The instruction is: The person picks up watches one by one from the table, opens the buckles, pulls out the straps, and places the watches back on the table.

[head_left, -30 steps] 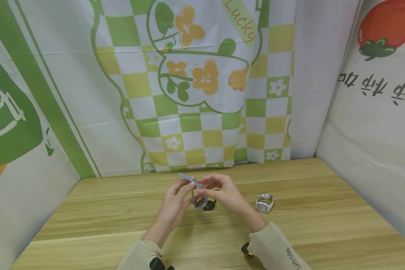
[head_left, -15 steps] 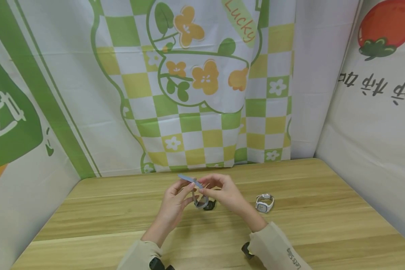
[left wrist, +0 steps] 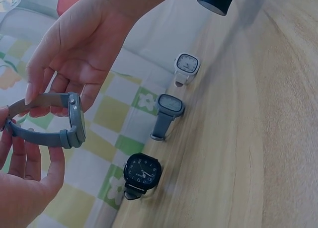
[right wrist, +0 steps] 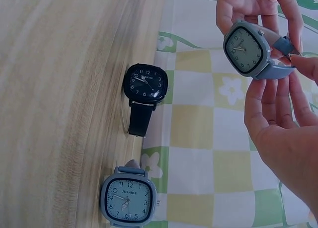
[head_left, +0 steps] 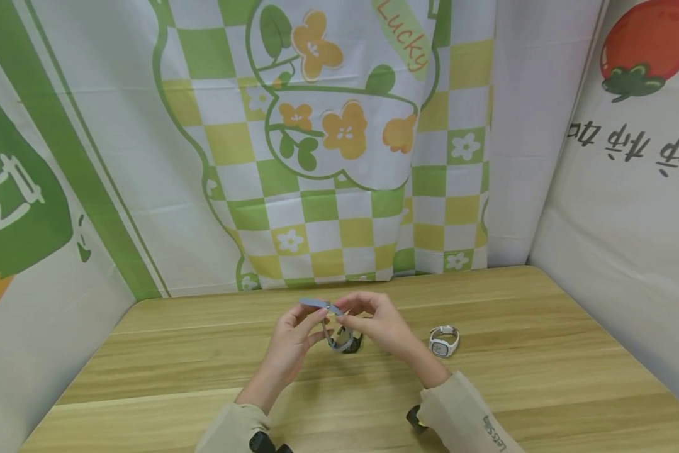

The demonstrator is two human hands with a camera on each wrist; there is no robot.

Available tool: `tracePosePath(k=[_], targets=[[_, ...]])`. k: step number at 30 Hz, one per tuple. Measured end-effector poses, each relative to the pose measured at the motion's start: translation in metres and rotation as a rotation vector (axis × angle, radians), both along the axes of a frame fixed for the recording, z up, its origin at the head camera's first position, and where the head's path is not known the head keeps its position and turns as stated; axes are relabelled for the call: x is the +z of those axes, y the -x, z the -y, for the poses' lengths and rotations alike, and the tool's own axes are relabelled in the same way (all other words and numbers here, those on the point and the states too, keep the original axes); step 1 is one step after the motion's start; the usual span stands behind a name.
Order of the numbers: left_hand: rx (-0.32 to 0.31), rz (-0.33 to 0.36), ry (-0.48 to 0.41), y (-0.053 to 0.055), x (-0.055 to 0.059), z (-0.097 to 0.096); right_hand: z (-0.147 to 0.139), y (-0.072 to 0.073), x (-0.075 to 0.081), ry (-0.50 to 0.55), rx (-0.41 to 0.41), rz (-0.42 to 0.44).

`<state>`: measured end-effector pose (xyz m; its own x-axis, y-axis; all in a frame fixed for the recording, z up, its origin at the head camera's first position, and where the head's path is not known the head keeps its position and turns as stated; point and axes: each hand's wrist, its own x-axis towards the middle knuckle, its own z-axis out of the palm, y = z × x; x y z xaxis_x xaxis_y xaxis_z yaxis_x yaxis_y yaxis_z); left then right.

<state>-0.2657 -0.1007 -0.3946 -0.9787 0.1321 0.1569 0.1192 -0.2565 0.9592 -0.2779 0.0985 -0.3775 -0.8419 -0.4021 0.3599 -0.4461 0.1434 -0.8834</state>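
A blue-grey wristwatch (head_left: 315,303) with a rounded-square dial is held up above the table, its strap bent into a loop. My left hand (head_left: 289,343) pinches the strap from the left side, and one strap end sticks out past the fingers. On the other side my right hand (head_left: 377,322) pinches the strap where its two parts meet. The dial of the held watch (right wrist: 244,50) faces the right wrist camera. Behind the loop, partly covered by it, a black watch (head_left: 355,343) stands on the table. The fingers hide part of the buckle area.
A white watch (head_left: 443,341) stands on the wooden table (head_left: 543,377) to the right. Another blue-grey watch (left wrist: 170,105) stands between the black and white ones, hidden from the head view. A patterned cloth (head_left: 339,220) hangs behind the table's far edge.
The free strap end has tipped down from a steep slant to nearly level. The case of the held watch has swung slightly to the right. Both hands stay almost in place.
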Motion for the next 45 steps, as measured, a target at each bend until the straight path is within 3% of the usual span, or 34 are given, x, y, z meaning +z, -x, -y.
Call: tracePosePath(k=[12, 27, 45], targets=[[0.000, -0.035, 0.053, 0.000, 0.004, 0.004, -0.004, 0.001, 0.002, 0.031, 0.030, 0.028], [0.049, -0.024, -0.006, 0.002, 0.014, 0.012, -0.007, 0.001, 0.006, 0.067, 0.021, 0.088], [0.049, -0.016, 0.058, -0.003, 0.012, 0.002, -0.001, 0.000, 0.004, 0.096, 0.023, 0.059]])
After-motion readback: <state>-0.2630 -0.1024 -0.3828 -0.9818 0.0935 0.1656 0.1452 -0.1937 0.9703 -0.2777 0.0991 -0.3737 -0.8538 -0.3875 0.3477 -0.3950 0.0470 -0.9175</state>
